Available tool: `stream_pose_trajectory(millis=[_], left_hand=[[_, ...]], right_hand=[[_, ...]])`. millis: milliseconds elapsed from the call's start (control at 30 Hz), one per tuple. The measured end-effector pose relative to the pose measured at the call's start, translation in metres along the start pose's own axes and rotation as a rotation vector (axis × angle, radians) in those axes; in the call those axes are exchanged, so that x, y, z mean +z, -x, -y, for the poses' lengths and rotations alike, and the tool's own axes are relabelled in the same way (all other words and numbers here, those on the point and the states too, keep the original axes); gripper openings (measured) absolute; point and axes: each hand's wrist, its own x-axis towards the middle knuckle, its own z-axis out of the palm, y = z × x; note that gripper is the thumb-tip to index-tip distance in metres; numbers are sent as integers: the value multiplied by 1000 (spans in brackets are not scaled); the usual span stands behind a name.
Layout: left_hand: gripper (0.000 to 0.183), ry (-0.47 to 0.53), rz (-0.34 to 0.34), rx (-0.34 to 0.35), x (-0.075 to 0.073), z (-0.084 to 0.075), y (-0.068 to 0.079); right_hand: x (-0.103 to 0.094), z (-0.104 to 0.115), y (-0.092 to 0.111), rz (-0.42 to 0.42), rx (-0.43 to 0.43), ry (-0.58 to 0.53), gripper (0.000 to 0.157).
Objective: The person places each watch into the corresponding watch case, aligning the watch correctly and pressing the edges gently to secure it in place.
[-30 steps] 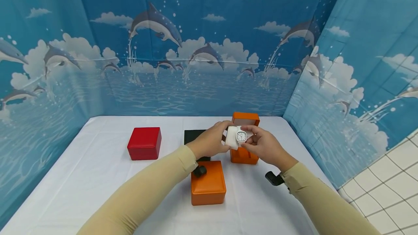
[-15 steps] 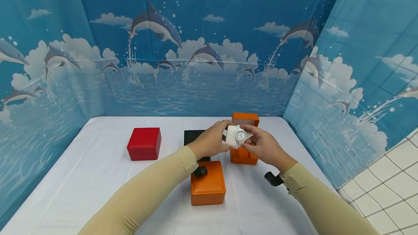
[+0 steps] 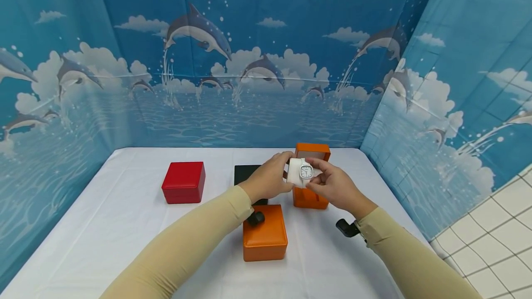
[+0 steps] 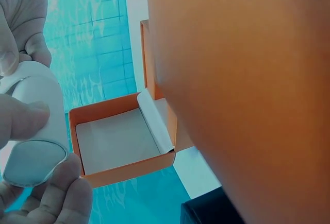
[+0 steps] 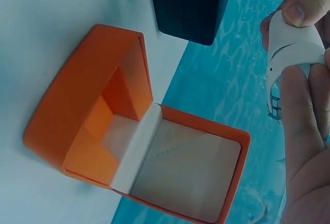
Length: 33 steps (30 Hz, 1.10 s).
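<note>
A white wristwatch (image 3: 306, 172) with a squarish face sits round the right part of a white watch cushion (image 3: 293, 173). My left hand (image 3: 268, 179) grips the cushion's left end between thumb and fingers. From the right, my right hand (image 3: 337, 185) pinches the watch at its strap. Both are held up in front of the open orange box (image 3: 311, 200), overlapping it in the head view. The right wrist view shows the looped white strap (image 5: 278, 80) with its buckle at the fingers. Inside, the box's pale lid lining (image 5: 191, 167) shows.
A closed red box (image 3: 183, 182) stands at the left of the white-covered table (image 3: 124, 243). Nearer, a closed orange box (image 3: 265, 239) sits below my left wrist. A black box (image 3: 245, 173) is partly hidden behind my left hand. Dolphin-print curtains (image 3: 266, 114) surround the table.
The watch and cushion have shifted up very slightly and turned a little more upright in my hands. Both hands keep their hold; the boxes have not moved.
</note>
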Motion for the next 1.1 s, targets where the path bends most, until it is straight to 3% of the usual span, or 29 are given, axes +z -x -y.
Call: stream_pose_trajectory(millis=[367,567,933,1100], left_hand=[[83,-17,-28,9,-3,-3,-2],[82,42,-44,10,-4,-3,-2],[80,78,-46,-1,-4,-4,-2],[83,106,-40,0,-2,-3,-1]], right_hand=[[1,2,-1,-2,21,95,76],[2,4,-2,1,-10,159,79],[4,3,0,-19,-35,185,80],[6,3,-1,-30,-48,144,80]])
